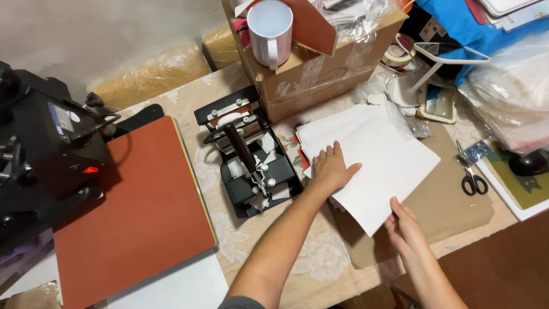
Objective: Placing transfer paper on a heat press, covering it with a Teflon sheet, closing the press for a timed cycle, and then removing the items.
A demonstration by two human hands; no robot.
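The left hand [330,169] lies flat, fingers spread, on a stack of white paper sheets [377,157] on the table [320,257]. The right hand [405,226] pinches the near corner of the top sheet between thumb and fingers. A black press tool [251,163] sits just left of the paper; scissors [472,178] lie to the right.

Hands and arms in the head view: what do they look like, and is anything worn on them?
Both hands, left and right, are bare: no gloves, rings, watch or bracelets visible. Forearms are uncovered. A grey short sleeve edge shows at the bottom of the left arm. Fingernails look short and unpainted.
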